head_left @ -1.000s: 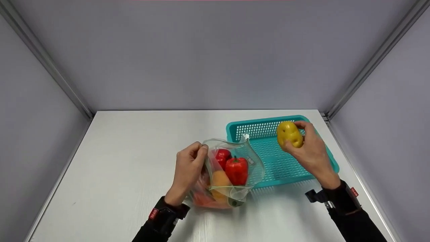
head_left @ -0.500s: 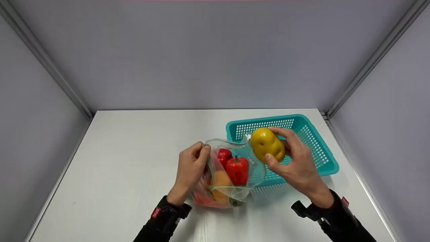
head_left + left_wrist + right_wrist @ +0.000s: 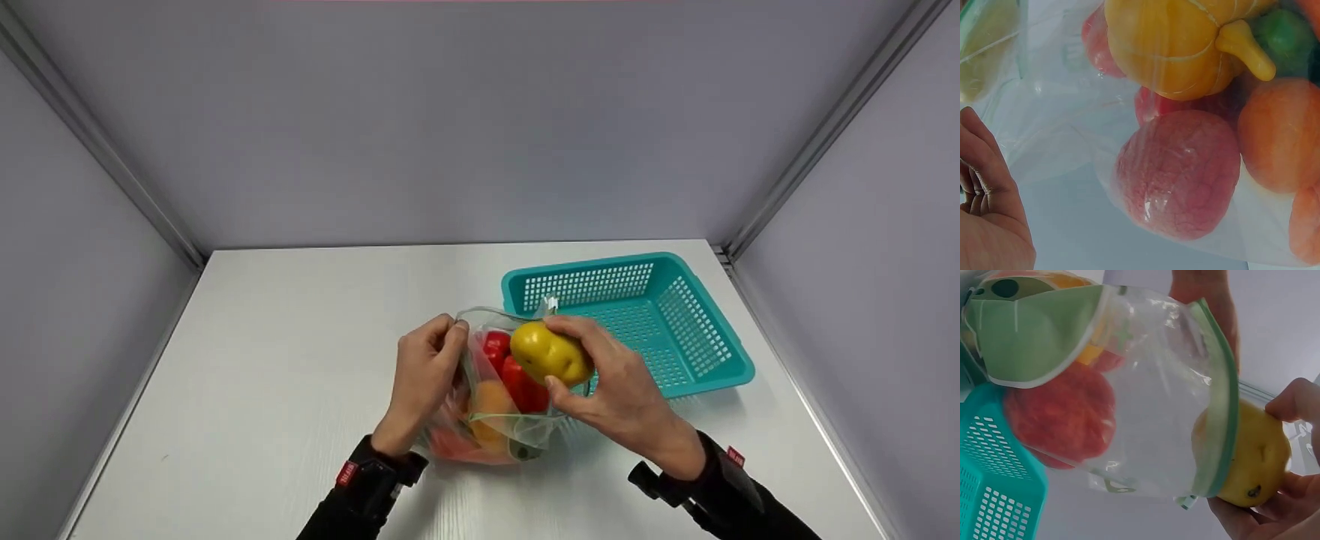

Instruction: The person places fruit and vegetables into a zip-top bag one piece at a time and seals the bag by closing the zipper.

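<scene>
My left hand (image 3: 424,375) pinches the rim of a clear zip bag (image 3: 536,431) at its left side. Inside the bag are a red bell pepper (image 3: 525,390), a yellow-orange pumpkin (image 3: 1168,50), a pinkish-red rounded item (image 3: 1182,174) and an orange item (image 3: 1280,135). A green item (image 3: 1286,36) shows partly behind the pumpkin. My right hand (image 3: 626,394) holds a lumpy yellow potato (image 3: 551,354) between thumb and fingers at the bag's open mouth. In the right wrist view, part of the potato shows through the bag's green-edged rim (image 3: 1224,399).
A teal perforated basket (image 3: 701,322) stands behind and to the right of the bag, its near left corner hidden by the bag and right hand. The white table (image 3: 300,337) is bounded by grey walls (image 3: 465,120) at the back and sides.
My right hand has carried the yellow potato left, from over the basket to the mouth of the bag. My left hand keeps its grip on the rim, almost still.
</scene>
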`<action>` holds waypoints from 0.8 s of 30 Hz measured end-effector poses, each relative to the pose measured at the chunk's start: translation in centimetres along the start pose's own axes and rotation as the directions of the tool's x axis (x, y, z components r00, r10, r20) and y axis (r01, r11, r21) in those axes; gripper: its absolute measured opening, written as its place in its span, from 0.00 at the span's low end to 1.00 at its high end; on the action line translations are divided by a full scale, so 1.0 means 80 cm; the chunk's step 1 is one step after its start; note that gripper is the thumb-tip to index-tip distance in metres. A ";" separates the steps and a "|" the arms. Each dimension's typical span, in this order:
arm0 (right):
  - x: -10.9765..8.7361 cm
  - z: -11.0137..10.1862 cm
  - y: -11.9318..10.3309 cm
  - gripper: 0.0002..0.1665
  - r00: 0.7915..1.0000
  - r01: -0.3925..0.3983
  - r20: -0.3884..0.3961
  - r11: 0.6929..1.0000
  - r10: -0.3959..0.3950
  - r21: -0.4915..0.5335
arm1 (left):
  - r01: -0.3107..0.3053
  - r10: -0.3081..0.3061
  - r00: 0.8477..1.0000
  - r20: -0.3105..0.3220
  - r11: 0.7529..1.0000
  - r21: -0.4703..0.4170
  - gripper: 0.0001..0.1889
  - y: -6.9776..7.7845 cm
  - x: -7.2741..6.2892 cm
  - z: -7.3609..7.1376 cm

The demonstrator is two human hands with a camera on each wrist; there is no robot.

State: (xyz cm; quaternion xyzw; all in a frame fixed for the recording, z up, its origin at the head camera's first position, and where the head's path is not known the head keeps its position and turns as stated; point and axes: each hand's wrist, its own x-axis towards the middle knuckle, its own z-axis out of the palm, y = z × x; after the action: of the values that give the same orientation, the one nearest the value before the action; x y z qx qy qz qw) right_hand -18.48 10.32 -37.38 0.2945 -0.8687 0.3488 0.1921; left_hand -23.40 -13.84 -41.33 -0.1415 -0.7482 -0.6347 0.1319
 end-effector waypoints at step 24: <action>0.008 0.032 0.002 0.15 0.970 0.217 -0.066 0.952 -0.235 -0.215 | 0.003 -0.004 0.998 -0.062 1.000 -0.012 0.19 0.001 0.007 -0.005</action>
State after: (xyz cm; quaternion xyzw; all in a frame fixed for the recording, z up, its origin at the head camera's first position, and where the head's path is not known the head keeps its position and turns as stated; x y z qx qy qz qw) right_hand -19.39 8.32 -38.82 0.3544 -0.8512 0.2456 0.2993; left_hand -23.91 -14.20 -40.97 -0.1213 -0.7402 -0.6434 0.1530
